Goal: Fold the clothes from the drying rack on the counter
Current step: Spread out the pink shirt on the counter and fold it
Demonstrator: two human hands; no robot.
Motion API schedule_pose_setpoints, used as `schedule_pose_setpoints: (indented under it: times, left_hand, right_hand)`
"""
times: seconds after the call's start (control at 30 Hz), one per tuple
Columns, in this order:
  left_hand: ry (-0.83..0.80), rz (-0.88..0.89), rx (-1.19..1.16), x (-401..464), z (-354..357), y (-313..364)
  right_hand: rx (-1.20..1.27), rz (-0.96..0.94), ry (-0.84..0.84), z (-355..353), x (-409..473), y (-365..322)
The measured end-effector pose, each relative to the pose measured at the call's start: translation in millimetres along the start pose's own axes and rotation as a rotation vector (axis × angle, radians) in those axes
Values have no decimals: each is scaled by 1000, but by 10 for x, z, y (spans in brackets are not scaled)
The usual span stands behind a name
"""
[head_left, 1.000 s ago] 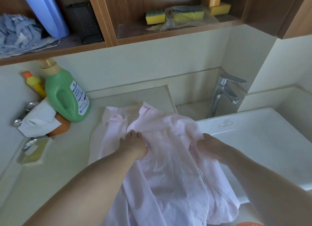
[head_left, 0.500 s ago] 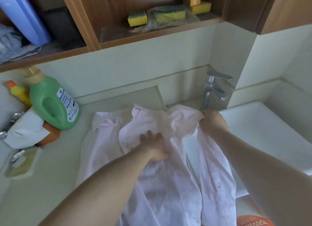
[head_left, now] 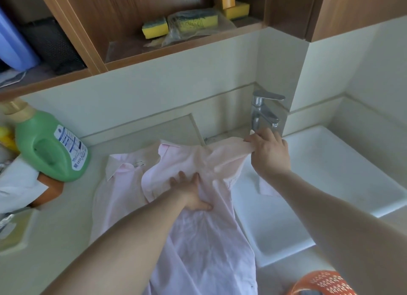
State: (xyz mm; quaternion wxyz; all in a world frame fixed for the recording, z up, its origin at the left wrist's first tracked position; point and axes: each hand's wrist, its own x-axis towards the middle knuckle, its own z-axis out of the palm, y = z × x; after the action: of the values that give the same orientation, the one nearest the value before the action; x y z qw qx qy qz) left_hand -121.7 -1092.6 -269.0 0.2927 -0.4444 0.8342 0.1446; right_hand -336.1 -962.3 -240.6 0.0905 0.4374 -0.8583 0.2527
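Shelf [head_left: 176, 50] holds sponges [head_left: 154, 27]; left hand [head_left: 190, 192] presses flat on shirt [head_left: 204, 246], right hand [head_left: 267, 151] pinches its sleeve.

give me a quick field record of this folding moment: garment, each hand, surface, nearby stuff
garment: pale pink cotton collared shirt, spread out, not yet folded
left hand: presses flat on shirt's middle
right hand: pinches the shirt's sleeve, pulled out toward chrome tap
surface: cream counter beside white sink
nearby: green plastic detergent bottle, left of the shirt
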Motion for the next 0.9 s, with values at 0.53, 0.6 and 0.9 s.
schedule_pose_setpoints:
  times: [0.53, 0.6, 0.9]
  left_hand:
    - [-99, -97, 133, -3, -252, 132]
    - [66, -55, 32, 38, -290, 330]
    - [593, 329, 310, 210, 74, 875]
  right_hand:
    - [376, 694, -720, 717, -754, 834]
    - [276, 718, -664, 794, -732, 962]
    - [148, 661, -596, 988, -575, 1296]
